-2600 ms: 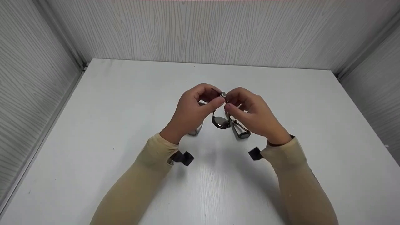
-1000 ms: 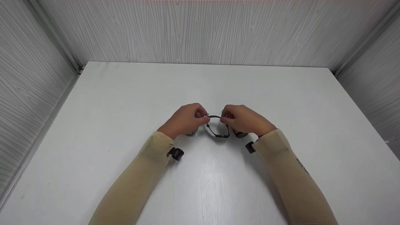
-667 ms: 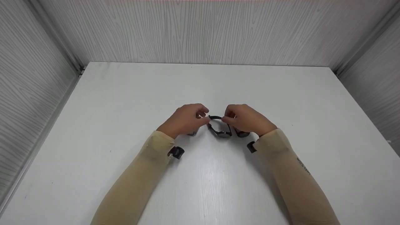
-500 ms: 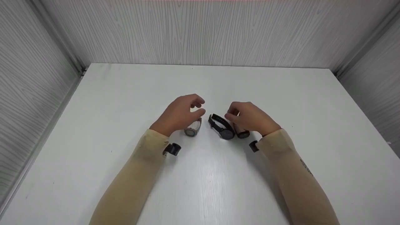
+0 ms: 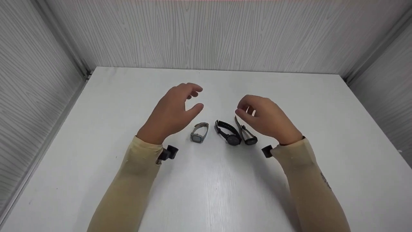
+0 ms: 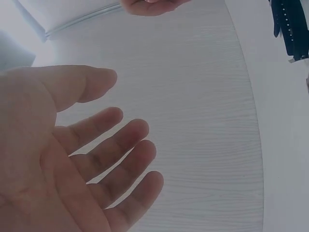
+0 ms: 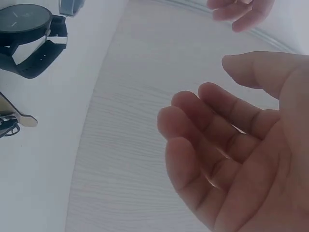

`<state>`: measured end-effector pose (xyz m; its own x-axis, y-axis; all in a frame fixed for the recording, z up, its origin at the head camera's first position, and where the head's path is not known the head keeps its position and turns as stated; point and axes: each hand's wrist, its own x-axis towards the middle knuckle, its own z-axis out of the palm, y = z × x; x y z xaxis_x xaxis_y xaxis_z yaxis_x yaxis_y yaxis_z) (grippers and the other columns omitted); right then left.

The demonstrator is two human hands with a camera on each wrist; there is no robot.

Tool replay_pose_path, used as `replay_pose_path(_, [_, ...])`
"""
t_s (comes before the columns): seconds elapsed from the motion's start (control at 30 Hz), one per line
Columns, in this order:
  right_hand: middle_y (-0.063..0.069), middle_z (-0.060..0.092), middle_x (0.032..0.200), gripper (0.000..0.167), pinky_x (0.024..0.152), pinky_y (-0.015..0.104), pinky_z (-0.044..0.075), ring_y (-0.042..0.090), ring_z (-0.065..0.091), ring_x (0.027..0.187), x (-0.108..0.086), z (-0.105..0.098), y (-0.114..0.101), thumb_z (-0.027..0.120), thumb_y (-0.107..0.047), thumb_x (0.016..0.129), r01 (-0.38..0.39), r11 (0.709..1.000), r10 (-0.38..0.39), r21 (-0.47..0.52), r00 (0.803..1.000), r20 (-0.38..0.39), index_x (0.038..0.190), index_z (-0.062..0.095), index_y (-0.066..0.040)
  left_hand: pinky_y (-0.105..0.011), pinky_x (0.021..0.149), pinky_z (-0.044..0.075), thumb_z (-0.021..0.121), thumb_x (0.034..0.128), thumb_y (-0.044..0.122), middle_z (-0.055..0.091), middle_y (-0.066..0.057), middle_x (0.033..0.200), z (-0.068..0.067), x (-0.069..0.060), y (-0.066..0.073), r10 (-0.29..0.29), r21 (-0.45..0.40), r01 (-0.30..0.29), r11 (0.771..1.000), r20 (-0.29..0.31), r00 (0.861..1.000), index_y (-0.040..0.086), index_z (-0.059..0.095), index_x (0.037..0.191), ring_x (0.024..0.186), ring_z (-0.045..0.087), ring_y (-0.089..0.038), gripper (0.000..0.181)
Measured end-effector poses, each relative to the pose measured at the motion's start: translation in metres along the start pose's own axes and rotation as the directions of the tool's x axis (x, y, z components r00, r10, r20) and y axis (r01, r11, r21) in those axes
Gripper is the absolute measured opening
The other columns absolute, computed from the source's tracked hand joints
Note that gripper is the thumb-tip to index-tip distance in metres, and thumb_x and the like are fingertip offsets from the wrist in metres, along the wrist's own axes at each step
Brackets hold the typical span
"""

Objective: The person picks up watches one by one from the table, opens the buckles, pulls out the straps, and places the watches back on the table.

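Note:
Three wristwatches lie in a row on the white table. At the left is a grey watch (image 5: 197, 138) with its strap looped. In the middle lies a black watch (image 5: 233, 139) with a round dial and a punched strap. Close against it on the right is a third watch (image 5: 251, 140) with a dark case, its strap end pointing away. Above and left of the grey watch, my left hand (image 5: 172, 108) hovers with fingers loosely spread and holds nothing. My right hand (image 5: 265, 117) hangs over the right watch, fingers loosely curved; the right wrist view shows its palm holding nothing.
The white table (image 5: 206, 193) is bounded by a wood-grain back panel (image 5: 206, 35) and side panels. A small dark camera (image 5: 169, 152) sits on the left sleeve, and another camera (image 5: 267, 151) on the right one.
Both hands held the black watch, lowered it to the table between the other two and let go of it. They have since lifted and moved apart, the left hand farther.

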<state>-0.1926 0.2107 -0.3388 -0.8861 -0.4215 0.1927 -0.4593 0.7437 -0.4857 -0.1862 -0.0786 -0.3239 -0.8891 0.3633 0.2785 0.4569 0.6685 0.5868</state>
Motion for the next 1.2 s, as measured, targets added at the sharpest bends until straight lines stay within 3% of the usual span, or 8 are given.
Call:
replay_pose_path(0.33, [-0.009,0.067,0.099,0.007,0.076,0.035,0.051,0.011,0.062,0.088,-0.005,0.000,-0.001,0.064,-0.023,0.102,0.076,0.997,-0.075,0.012,0.995,-0.060,0.104,0.068,-0.018,-0.040,0.104,0.046,0.063,0.1016,0.026,0.061,-0.003,0.131,-0.004,-0.003,-0.010,0.060,0.006,-0.059,0.998,-0.063,0.996,0.012,0.058,0.139,0.122,0.057,-0.023,0.040])
replay_pose_path(0.5, [-0.004,0.068,0.105,0.009,0.086,0.039,0.050,0.014,0.063,0.096,-0.003,0.004,0.005,0.065,-0.019,0.102,0.069,0.998,-0.069,0.003,0.996,-0.052,0.107,0.068,-0.013,-0.041,0.105,0.044,0.064,0.1021,0.026,0.058,-0.005,0.134,0.004,-0.002,-0.019,0.090,0.046,-0.088,0.995,-0.044,0.995,0.011,0.056,0.139,0.125,0.052,-0.024,0.041])
replay_pose_path(0.77, [-0.005,0.068,0.103,0.008,0.082,0.038,0.051,0.014,0.063,0.093,0.000,0.005,0.005,0.065,-0.020,0.102,0.048,0.999,-0.049,-0.005,0.999,-0.020,0.106,0.068,-0.014,-0.041,0.106,0.044,0.064,0.1024,0.025,0.057,-0.006,0.135,0.006,-0.001,-0.023,0.066,0.059,-0.066,0.996,0.008,0.998,0.010,0.055,0.141,0.125,0.051,-0.024,0.042])
replay_pose_path(1.0, [-0.009,0.069,0.099,0.007,0.078,0.036,0.050,0.013,0.063,0.091,0.003,0.006,0.007,0.064,-0.022,0.102,0.029,0.999,-0.029,-0.012,1.000,0.011,0.102,0.070,-0.018,-0.042,0.108,0.043,0.062,0.1031,0.029,0.058,-0.003,0.135,0.006,0.002,-0.027,-0.031,0.078,0.023,0.997,0.101,0.994,0.013,0.058,0.139,0.127,0.050,-0.023,0.039])
replay_pose_path(1.2, [-0.008,0.069,0.096,0.007,0.081,0.036,0.050,0.013,0.063,0.090,0.005,0.008,0.009,0.064,-0.021,0.101,0.018,1.000,-0.018,0.002,0.999,0.033,0.101,0.070,-0.017,-0.044,0.104,0.046,0.061,0.1027,0.032,0.062,-0.006,0.130,0.010,0.006,-0.035,-0.136,0.098,0.116,0.988,0.221,0.966,0.012,0.062,0.133,0.124,0.056,-0.025,0.037])
